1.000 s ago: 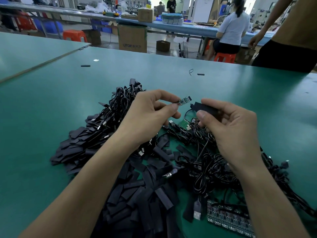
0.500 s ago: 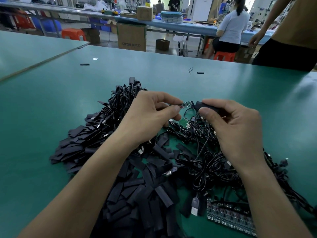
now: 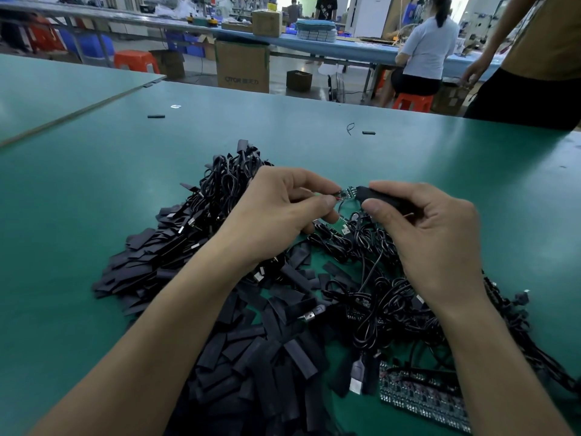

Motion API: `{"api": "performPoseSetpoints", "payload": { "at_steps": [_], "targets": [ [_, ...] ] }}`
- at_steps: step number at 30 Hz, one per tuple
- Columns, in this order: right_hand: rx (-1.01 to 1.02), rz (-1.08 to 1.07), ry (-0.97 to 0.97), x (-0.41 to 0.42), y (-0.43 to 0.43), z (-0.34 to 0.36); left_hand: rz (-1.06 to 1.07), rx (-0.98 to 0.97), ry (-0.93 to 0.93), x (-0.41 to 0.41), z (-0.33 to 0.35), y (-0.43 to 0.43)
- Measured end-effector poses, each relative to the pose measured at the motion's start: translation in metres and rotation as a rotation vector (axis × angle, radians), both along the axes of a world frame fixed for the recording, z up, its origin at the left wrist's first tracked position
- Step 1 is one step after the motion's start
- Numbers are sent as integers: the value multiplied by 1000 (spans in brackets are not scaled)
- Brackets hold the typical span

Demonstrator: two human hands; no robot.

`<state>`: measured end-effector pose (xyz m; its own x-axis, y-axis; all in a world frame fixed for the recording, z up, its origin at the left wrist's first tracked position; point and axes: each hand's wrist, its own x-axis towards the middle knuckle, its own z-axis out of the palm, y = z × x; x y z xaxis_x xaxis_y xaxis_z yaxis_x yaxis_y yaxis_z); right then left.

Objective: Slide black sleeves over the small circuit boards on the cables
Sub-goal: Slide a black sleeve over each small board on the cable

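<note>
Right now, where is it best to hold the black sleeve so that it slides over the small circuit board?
Probably by its rear half, pinched from the sides as the right hand does now. The black sleeve lies roughly level with its open mouth facing the small circuit board, which the left hand holds. Fingers near the mouth could squash the opening shut.

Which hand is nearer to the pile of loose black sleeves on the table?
Left. The left hand and its forearm hang above the pile of loose black sleeves; the right hand is off to the pile's right, over tangled cables.
</note>
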<state>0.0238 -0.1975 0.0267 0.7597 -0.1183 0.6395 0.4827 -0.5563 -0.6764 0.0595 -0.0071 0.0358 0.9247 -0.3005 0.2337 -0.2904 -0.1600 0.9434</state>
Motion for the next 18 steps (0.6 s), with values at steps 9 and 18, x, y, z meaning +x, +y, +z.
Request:
{"api": "performPoseSetpoints", "payload": {
  "at_steps": [9,18],
  "targets": [
    [-51,129,40,3,-5,-2,-87,41,41,-1,5,5],
    [76,325,102,6,-6,-7,-157,27,60,-2,4,3]
  ]
}}
